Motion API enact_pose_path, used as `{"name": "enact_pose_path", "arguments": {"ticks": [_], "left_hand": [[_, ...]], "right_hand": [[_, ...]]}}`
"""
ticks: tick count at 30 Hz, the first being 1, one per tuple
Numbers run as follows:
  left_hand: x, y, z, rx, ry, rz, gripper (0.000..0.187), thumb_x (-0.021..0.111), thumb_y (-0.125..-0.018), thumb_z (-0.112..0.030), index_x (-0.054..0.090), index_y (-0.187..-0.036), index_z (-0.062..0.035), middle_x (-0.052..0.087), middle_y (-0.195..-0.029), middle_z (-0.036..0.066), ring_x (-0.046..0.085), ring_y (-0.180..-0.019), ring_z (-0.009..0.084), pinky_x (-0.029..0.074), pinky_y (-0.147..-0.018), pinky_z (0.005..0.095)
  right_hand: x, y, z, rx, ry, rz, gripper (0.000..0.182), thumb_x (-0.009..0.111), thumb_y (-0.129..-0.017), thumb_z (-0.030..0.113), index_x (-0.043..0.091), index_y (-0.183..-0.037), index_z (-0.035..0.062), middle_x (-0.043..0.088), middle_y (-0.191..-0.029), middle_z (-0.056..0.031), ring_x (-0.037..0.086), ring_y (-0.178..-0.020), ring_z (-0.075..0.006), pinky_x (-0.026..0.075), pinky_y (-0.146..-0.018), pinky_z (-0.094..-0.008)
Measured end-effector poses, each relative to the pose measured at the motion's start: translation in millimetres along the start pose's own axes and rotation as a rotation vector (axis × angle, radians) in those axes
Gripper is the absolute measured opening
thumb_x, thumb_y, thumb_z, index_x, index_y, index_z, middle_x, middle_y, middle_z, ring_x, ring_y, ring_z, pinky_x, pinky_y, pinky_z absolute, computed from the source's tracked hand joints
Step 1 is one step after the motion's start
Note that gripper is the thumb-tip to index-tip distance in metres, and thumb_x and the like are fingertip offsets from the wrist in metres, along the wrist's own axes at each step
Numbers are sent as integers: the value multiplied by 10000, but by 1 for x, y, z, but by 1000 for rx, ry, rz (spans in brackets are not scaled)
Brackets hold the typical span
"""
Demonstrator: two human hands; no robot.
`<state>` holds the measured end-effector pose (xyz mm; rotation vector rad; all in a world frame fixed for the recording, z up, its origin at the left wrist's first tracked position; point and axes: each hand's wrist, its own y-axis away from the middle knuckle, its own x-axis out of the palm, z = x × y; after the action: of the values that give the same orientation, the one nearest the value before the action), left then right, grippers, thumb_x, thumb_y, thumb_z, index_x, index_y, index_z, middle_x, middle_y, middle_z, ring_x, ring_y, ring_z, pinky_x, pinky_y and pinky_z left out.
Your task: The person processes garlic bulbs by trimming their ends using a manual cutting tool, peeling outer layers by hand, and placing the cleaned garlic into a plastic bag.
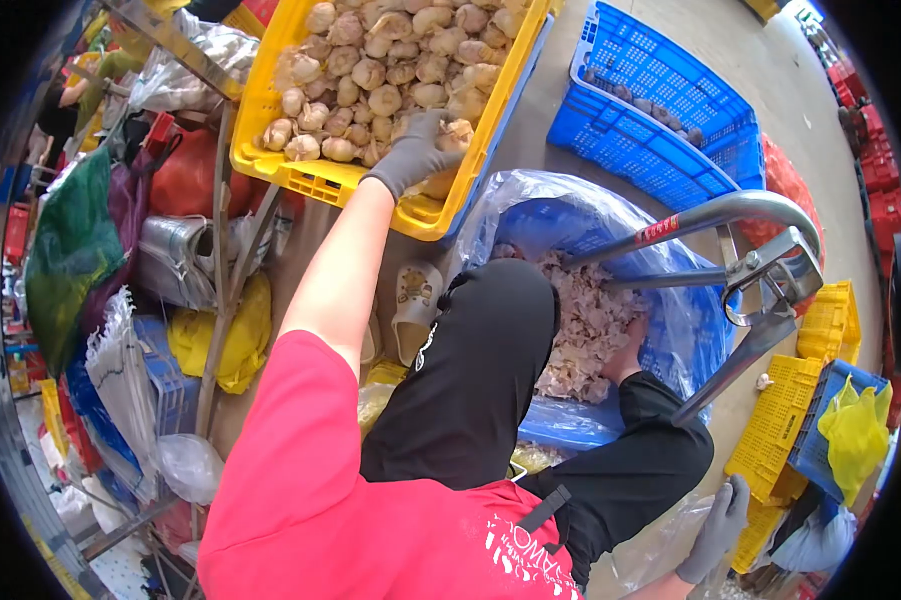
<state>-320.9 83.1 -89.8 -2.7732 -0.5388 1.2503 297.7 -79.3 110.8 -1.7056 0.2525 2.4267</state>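
Observation:
My left hand (417, 157), in a grey glove, reaches into the near side of a yellow crate (425, 222) heaped with garlic bulbs (383, 75). Its fingers are closed around a garlic bulb (457, 134) near the right wall. My right hand (720, 530), also gloved in grey, is low at the right beside my knee. Its fingers are loosely extended, with nothing visible in them. In front of me is a blue basket (688, 345) lined with clear plastic, holding papery garlic skins (577, 345). A bare foot (625, 352) rests among the skins.
A metal lever tool (770, 270) with a curved handle stands over the blue basket. Farther back, a blue crate (660, 80) holds dark round pieces. Yellow crates (775, 425) are at the right; a metal frame (220, 250) and bags are at the left. A clog (415, 310) lies near my knee.

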Motion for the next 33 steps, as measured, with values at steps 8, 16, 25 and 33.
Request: {"name": "enact_pose_path", "arguments": {"ticks": [8,16,25,33], "left_hand": [[-38,45,-78,-142,1268,-68,620,682,-866,-141,343,-1383,-190,527,-1125,113,603,-898,177,541,-769,282],[-26,100,-184,-207,2350,526,484,449,-980,-436,348,-1436,-310,545,-1204,147,620,-928,267,540,-770,350],[-1,149,-274,-39,1294,418,803,696,-765,-35,287,-1457,-39,443,-1380,102,468,-1244,194,410,-1016,323],[11,164,-301,-116,1337,582,855,750,-739,6,287,-1456,-53,443,-1375,85,469,-1244,190,386,-1046,327]], "right_hand": [[-7,5,-18,39,44,-149,301,459,-976,165,560,-1176,-36,609,-1163,-164,572,-1084,-274,440,-941,-328],[1,6,36,-71,-183,-244,259,452,-972,119,586,-1128,-37,623,-1084,-133,585,-1013,-213,441,-914,-300],[47,19,115,-311,-651,41,237,572,-876,12,602,-1107,-32,630,-1023,-98,600,-939,-167,463,-864,-279],[67,5,139,-393,-912,211,353,607,-887,78,544,-1220,-21,613,-1114,-130,610,-997,-181,478,-871,-284]]}}
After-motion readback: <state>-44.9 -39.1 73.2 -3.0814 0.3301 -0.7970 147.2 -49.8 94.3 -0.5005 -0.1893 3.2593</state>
